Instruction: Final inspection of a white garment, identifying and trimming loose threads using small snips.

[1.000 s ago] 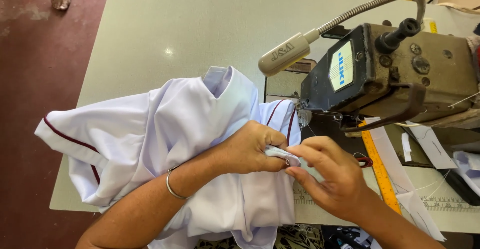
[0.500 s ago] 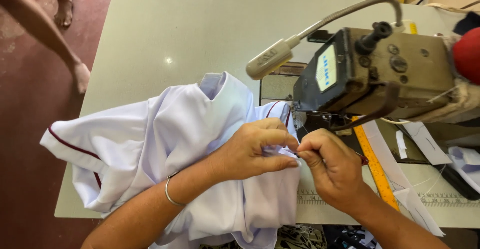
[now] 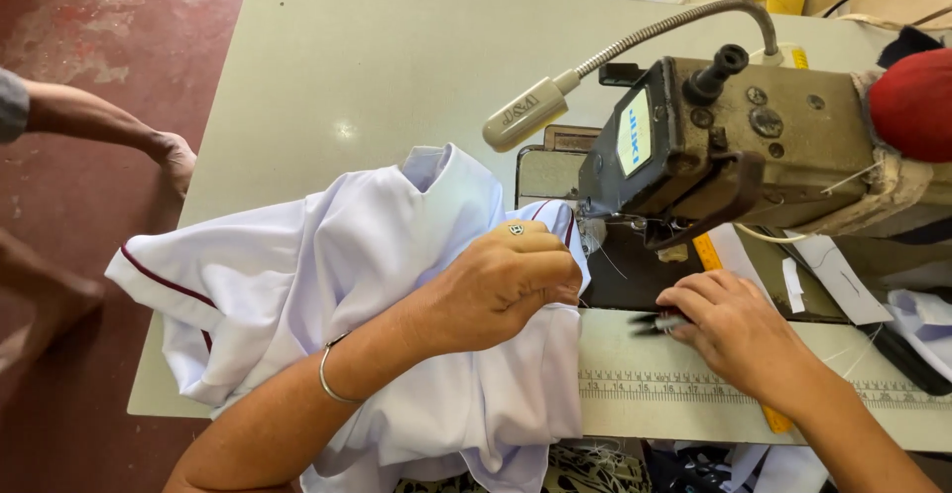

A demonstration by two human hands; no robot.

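- Head view: your left hand (image 3: 501,285) is closed in a fist on the white garment (image 3: 327,285), pinching a fold of it just left of the sewing machine (image 3: 754,146); a ring sits on one finger and a thin bangle (image 3: 332,384) circles the wrist
- Your right hand (image 3: 739,329) lies palm down on the desk (image 3: 327,66) in front of the machine, fingers curled over a small dark tool (image 3: 656,324), probably thread snips; only its tip shows, so you cannot tell for sure whether it is gripped or merely covered
- The garment is bunched on the desk's near edge, its collar toward the machine, a dark red piped sleeve trailing off the left side and the hem hanging over the front
- The cloth's edge lies beside the needle area, not under it as far as you can see; the presser foot itself is hidden behind the machine head
- Judging from this, no seam is running: the piece is gathered in your fist, not fed flat, so the handling looks like trimming or repositioning, with any stitching here yet to be lined up
- A gooseneck lamp (image 3: 526,116) points down at the plate, a yellow ruler (image 3: 709,253) lies by the machine, and another person's arm (image 3: 109,131) reaches in at far left, well apart from your hands
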